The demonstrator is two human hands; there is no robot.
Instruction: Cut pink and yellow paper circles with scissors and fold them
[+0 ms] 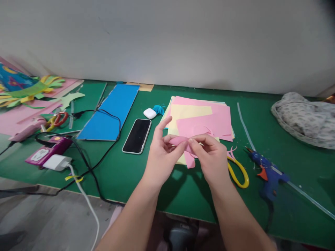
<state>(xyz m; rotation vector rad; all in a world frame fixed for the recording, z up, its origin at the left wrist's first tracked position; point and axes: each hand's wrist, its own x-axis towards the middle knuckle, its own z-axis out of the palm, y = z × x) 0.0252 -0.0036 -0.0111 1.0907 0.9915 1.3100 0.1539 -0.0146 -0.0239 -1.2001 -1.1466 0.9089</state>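
A small piece of pink paper (178, 140) is pinched between my two hands, above the table's front half. My left hand (163, 150) grips its left end between thumb and fingers, with one finger raised. Thumb and fingers of my right hand (209, 153) close on its right end. Under and behind the hands lies a stack of pink and pale yellow paper sheets (204, 120). A narrow pink strip (190, 161) hangs or lies just below the fingers; which, I cannot tell. Yellow-handled scissors (244, 176) rest beside my right hand, their blades hidden.
At right are a blue glue gun (269, 174), a clear glue stick (244, 122) and a patterned cloth (306, 118). Left lie a phone (136, 136), a white case (150, 113), a blue board (112, 115), a purple power strip (49, 150) with loose cables, and paper crafts.
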